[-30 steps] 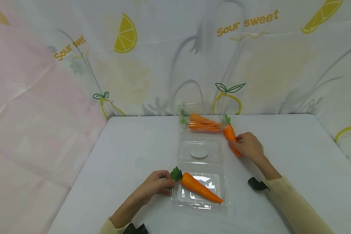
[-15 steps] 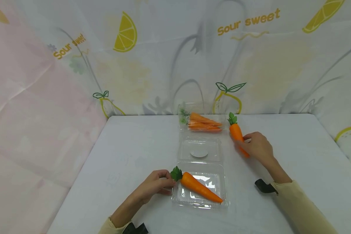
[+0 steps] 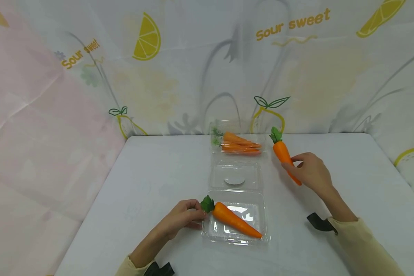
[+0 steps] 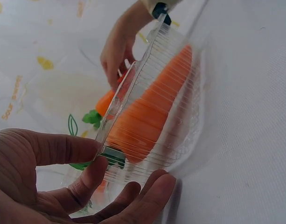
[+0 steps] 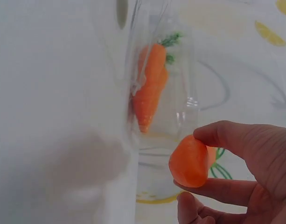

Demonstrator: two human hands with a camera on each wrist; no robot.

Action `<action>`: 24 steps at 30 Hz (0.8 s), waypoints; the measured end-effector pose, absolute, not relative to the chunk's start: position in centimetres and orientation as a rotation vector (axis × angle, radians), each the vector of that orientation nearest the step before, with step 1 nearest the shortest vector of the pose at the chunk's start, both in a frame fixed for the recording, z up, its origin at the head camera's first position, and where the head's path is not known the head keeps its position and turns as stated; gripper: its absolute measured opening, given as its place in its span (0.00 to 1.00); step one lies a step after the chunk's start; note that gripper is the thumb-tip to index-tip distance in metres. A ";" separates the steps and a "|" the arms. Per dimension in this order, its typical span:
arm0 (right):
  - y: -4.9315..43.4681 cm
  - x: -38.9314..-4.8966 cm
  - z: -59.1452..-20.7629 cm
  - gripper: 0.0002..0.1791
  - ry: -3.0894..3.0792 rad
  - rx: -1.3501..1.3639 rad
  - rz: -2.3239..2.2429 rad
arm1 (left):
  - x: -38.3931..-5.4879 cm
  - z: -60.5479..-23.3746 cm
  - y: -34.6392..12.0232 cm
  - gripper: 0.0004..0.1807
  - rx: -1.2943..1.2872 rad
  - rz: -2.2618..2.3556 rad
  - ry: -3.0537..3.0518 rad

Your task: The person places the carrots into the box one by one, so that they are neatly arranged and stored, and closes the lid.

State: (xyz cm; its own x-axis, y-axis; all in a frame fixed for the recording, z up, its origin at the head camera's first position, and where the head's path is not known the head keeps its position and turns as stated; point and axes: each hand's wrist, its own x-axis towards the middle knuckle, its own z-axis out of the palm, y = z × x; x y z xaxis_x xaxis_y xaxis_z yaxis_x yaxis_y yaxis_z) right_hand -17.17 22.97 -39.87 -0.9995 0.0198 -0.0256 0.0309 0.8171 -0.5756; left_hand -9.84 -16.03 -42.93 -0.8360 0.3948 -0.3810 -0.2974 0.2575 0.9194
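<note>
In the head view, an orange carrot (image 3: 236, 220) with green leaves lies slantwise in the near clear plastic clamshell box (image 3: 224, 241). My left hand (image 3: 182, 217) is at the box's left edge; the left wrist view shows thumb and index finger pinching the rim (image 4: 115, 100) beside the leaves. Right of the far box, my right hand (image 3: 309, 170) pinches another carrot (image 3: 283, 152) near its lower half, leaves pointing away from me. From the right wrist, this carrot (image 5: 189, 161) appears end-on between thumb and fingers.
The near box's lid (image 3: 239, 170) lies folded open behind it. At the table's back edge a second clear box (image 3: 214, 150) contains several carrots (image 3: 239, 144). A printed cloth (image 3: 193, 69) hangs behind the white table (image 3: 151, 172).
My right hand has drawn its carrot rightward, away from the far box, and its leaves now stand apart from that box. The left hand and the near box have stayed in place.
</note>
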 end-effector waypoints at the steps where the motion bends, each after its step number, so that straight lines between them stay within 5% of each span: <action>1: 22.9 -17.0 -39.7 0.30 2.981 0.038 -0.947 | -9.8 -42.9 -16.0 0.08 0.086 1.628 1.979; 24: 20.5 -14.3 -36.8 0.30 2.914 -0.166 -1.102 | -9.7 -42.7 -16.1 0.08 0.092 1.632 1.970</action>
State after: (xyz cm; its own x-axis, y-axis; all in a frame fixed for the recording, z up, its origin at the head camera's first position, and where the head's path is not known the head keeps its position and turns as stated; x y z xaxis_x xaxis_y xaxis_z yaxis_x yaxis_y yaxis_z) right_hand -14.31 20.47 -36.76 -0.9941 -0.1072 0.0174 -0.0919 0.7447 -0.6611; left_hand -9.74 -16.07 -42.69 -0.8332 0.4010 -0.3807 -0.2995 0.2514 0.9204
